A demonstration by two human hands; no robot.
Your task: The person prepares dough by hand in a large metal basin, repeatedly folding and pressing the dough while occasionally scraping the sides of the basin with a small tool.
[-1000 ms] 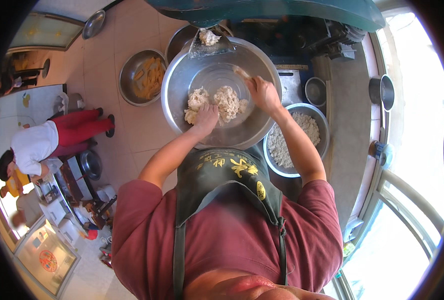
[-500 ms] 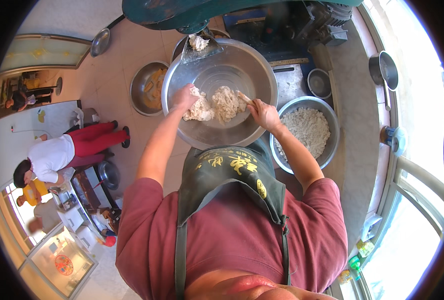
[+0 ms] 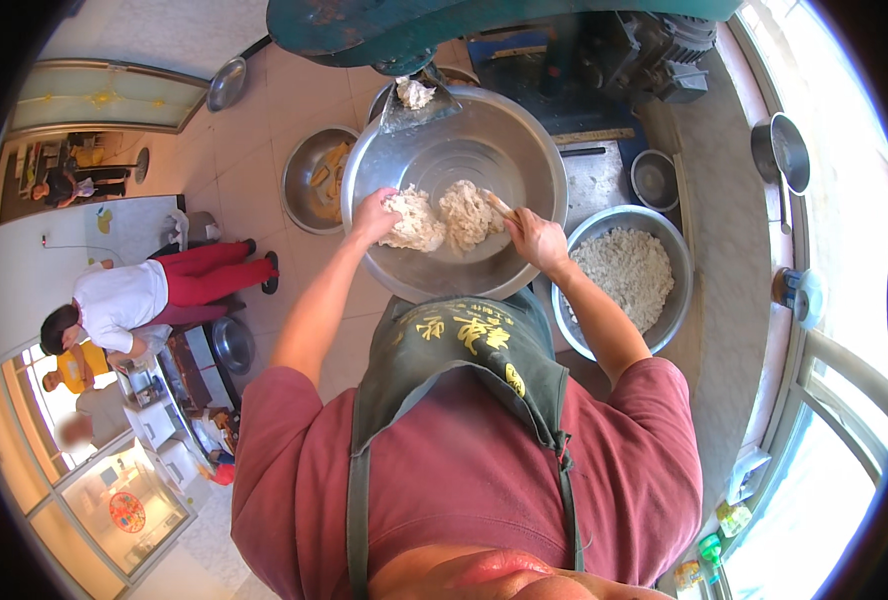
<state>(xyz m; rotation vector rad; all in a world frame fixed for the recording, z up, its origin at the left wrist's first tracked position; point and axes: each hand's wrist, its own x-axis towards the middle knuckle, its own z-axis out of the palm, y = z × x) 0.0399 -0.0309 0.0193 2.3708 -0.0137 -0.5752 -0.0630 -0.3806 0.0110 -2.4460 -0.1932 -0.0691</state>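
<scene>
In the large steel bowl (image 3: 449, 275) lie two shaggy, pale lumps of dough, the left lump (image 3: 414, 225) and the right lump (image 3: 467, 205), close together. My left hand (image 3: 374, 214) has its fingers curled into the left lump's outer edge. My right hand (image 3: 537, 240) grips a light wooden stick (image 3: 496, 205) on the right, its far end at the right lump. Just beyond the bowl, a metal scoop-shaped part (image 3: 404, 117) beneath the green machine (image 3: 484, 28) holds a blob of dough (image 3: 414, 92).
A bowl of crumbly white mixture (image 3: 619, 270) sits right of me, below a small empty pan (image 3: 654, 180). A bowl of yellowish pieces (image 3: 319, 175) is at left. A pot (image 3: 782, 150) is by the window. A co-worker in red trousers (image 3: 129, 305) stands at far left, others behind.
My left hand has moved up and left to the edge of the left lump. My right hand has lowered, bringing the stick down to the right lump.
</scene>
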